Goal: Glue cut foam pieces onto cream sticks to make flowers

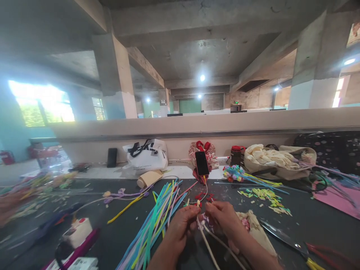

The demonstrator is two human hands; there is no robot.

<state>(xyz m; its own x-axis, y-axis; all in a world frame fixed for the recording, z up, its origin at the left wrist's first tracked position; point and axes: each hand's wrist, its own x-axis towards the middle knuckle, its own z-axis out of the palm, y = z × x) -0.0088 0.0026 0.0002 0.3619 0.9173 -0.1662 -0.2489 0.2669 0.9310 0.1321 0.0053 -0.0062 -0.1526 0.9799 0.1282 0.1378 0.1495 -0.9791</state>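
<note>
Near the front middle of the dark table, my left hand (184, 225) has its fingers pinched round the tip of a cream stem (206, 243). My right hand (223, 221) is beside it, thumb and fingers pressed together; what they hold is too small to make out. Two cream stems run down between my hands toward the bottom edge. Small pink and lilac pieces (206, 221) show just between and behind the fingers. A bundle of blue, green, yellow and lilac fuzzy stems (157, 221) lies left of my left hand.
Scissors (284, 238) and yellow-green snippets (267, 198) lie to the right. A phone (201, 163) with a cable leans upright behind my hands. A white bag (147, 157), a brown bottle (236, 155) and a cloth bag (275, 161) line the back. A power strip (74, 251) is front left.
</note>
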